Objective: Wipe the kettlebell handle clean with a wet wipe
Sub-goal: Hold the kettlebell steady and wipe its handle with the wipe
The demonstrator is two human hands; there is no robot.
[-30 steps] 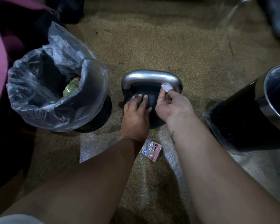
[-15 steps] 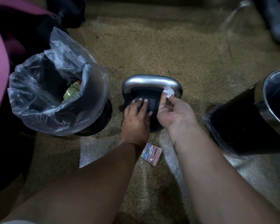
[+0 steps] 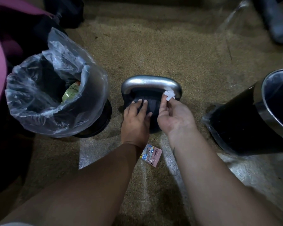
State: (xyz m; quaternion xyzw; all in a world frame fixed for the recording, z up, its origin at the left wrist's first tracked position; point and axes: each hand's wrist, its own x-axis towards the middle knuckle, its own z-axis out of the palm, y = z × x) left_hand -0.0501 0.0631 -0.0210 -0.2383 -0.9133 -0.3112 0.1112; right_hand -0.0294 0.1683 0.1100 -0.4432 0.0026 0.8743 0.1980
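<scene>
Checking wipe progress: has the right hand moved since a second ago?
No. The right hand holds the wipe at the handle's right corner, as before.

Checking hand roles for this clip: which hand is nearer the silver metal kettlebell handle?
Right. The right hand presses a white wet wipe on the silver metal kettlebell handle's right end; the left hand rests flat on the black kettlebell body below it.
</scene>
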